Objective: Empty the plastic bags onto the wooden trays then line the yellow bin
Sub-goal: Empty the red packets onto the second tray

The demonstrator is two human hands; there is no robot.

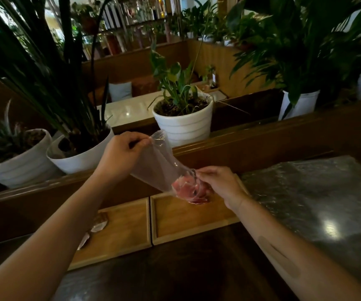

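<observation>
Above the right tray (188,222) I hold a clear bag (160,166), meat (188,189) low inside. My left hand (121,155) pinches its upper end; my right hand (218,183) pinches beside the meat. Left of this tray, the other tray (121,231) already carries something. I see no yellow bin, so lining remains.

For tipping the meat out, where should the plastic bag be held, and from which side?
By its closed upper end, from above, as the left hand pinches it now. The plastic bag slopes down to the meat over the right tray. The right hand grips the low end by the meat.
</observation>
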